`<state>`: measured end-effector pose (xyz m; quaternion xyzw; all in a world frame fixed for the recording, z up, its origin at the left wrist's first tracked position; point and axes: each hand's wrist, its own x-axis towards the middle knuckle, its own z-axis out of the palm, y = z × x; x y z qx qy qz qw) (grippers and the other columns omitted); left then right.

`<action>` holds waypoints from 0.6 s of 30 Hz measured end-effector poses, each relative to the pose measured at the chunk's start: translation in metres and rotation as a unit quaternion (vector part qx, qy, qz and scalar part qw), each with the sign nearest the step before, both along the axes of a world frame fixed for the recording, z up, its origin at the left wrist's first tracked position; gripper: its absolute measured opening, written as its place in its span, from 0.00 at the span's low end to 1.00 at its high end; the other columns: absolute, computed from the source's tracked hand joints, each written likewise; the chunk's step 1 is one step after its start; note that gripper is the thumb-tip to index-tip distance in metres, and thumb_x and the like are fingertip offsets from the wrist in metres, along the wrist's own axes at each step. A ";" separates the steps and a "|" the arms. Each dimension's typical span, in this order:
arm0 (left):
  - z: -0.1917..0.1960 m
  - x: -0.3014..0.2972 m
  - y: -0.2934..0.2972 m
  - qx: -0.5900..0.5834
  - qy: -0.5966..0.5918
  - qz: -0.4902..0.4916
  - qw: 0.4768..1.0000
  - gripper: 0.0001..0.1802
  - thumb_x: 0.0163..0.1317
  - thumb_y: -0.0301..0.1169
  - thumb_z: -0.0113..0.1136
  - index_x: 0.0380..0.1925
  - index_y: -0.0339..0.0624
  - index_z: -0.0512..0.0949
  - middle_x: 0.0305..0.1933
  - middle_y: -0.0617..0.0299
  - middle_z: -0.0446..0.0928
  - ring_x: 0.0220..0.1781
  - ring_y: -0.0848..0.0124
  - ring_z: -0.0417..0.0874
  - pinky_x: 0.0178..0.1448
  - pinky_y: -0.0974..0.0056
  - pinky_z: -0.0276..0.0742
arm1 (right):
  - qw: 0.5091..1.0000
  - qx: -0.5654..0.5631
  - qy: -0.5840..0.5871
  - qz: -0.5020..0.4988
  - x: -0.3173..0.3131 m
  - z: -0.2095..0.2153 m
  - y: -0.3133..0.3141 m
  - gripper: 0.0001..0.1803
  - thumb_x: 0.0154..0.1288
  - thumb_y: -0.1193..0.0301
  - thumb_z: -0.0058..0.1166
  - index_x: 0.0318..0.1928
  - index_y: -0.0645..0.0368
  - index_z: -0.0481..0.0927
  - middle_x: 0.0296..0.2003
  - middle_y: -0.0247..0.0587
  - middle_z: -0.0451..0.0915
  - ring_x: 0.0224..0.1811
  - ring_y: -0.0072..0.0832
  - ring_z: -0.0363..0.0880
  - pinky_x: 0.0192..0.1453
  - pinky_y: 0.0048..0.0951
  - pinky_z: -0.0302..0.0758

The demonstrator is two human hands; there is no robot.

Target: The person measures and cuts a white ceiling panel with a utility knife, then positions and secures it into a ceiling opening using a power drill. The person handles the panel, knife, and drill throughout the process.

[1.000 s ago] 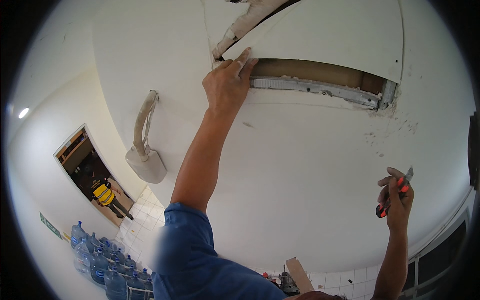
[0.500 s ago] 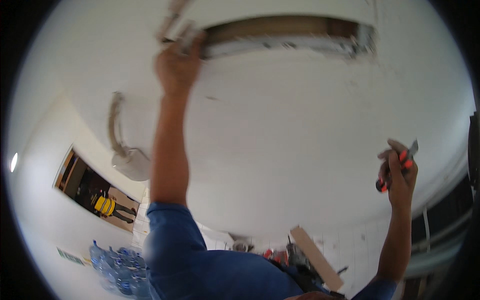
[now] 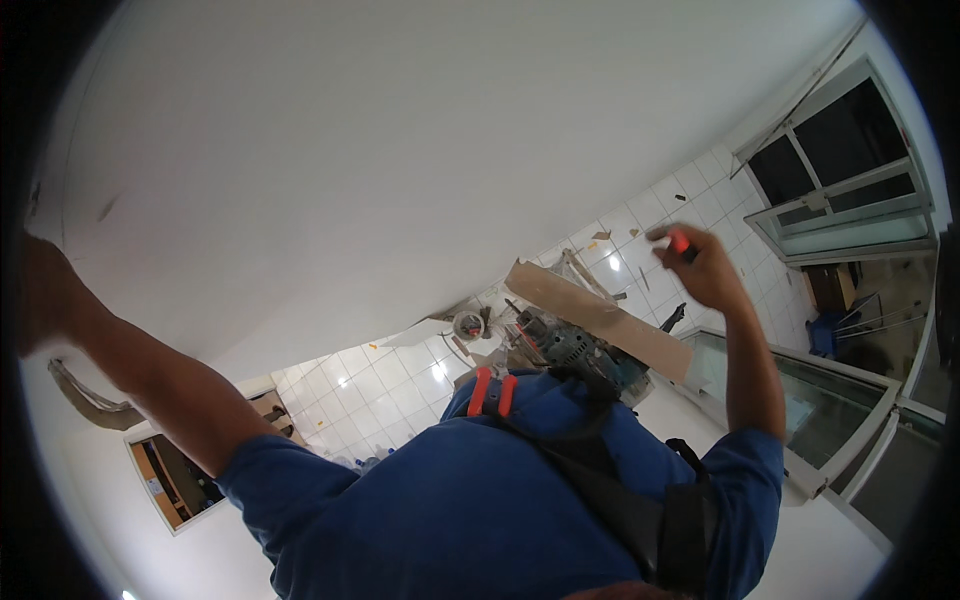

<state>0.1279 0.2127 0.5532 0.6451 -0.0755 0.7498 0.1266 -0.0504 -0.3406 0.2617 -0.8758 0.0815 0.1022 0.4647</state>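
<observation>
Shirt: The person's blue shirt [image 3: 430,490] fills the lower part, with a black strap [image 3: 683,540] lying on it; at the chest are two red handles [image 3: 494,392] of something whose other end cannot be seen.
Right hand: The right hand [image 3: 703,268] is raised, its fingers closed around a small red tool [image 3: 682,245] (only a little part of it shows, and a blade cannot be made out).
Left hand: The left hand [image 3: 42,285] reaches up to the left border, where it is dark and blurred; one cannot tell if it is gripping anything.
Ceiling: The white ceiling [image 3: 350,180] is mostly smooth, with a dark smudge [image 3: 108,207] and a thin line near the left hand.
Below the ceiling: A power drill [image 3: 565,348] lies beside a long brown strip [image 3: 605,318]; a bucket [image 3: 468,324] is near them.
Floor: On the white tiles [image 3: 395,385] small brown scraps [image 3: 601,236] are scattered.
Progress: From the scraps, some cutting seems to be done; with the tool in hand and the drill lying by, the work looks unfinished, but how much is left cannot be judged, because the left border hides the place.
Far side: An open window [image 3: 850,235] is at right, a doorway [image 3: 172,480] at lower left.
</observation>
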 end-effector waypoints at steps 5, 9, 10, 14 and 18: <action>-0.121 -0.024 -0.057 0.237 0.243 0.045 0.940 0.11 0.71 0.36 0.65 0.46 0.42 0.87 0.29 0.69 0.81 0.24 0.78 0.76 0.31 0.69 0.73 | 0.991 -0.032 0.051 0.116 -0.044 -0.054 0.002 0.22 0.55 0.68 0.74 0.48 0.65 0.84 0.41 0.47 0.81 0.43 0.40 0.81 0.51 0.36 0.77; -0.258 -0.044 -0.174 -0.095 0.580 -0.344 0.732 0.09 0.66 0.35 0.73 0.40 0.41 0.90 0.18 0.71 0.75 0.18 0.83 0.62 0.24 0.70 0.62 | 0.972 -0.101 0.064 0.201 -0.058 -0.049 0.024 0.34 0.48 0.63 0.77 0.59 0.52 0.82 0.53 0.45 0.83 0.56 0.48 0.82 0.61 0.42 0.79; -0.291 -0.045 -0.184 -0.116 0.590 -0.358 0.714 0.11 0.68 0.37 0.71 0.42 0.41 0.90 0.17 0.70 0.74 0.20 0.83 0.64 0.24 0.70 0.63 | 0.967 -0.117 0.056 0.218 -0.061 -0.050 0.025 0.36 0.47 0.62 0.78 0.60 0.51 0.81 0.54 0.45 0.82 0.56 0.47 0.81 0.61 0.42 0.79; -0.356 -0.056 -0.199 -0.201 0.692 -0.331 0.609 0.23 0.72 0.46 0.65 0.46 0.34 0.88 0.20 0.69 0.73 0.23 0.81 0.66 0.28 0.68 0.64 | 0.957 -0.152 0.055 0.241 -0.067 -0.058 0.029 0.40 0.47 0.59 0.78 0.64 0.48 0.79 0.54 0.44 0.82 0.57 0.46 0.81 0.62 0.42 0.79; -0.362 -0.063 -0.197 -0.255 0.729 -0.315 0.551 0.28 0.73 0.49 0.62 0.50 0.30 0.86 0.21 0.70 0.72 0.23 0.81 0.66 0.28 0.68 0.63 | 0.964 -0.124 0.061 0.229 -0.067 -0.058 0.032 0.37 0.49 0.60 0.74 0.62 0.48 0.81 0.54 0.45 0.82 0.56 0.47 0.82 0.60 0.43 0.81</action>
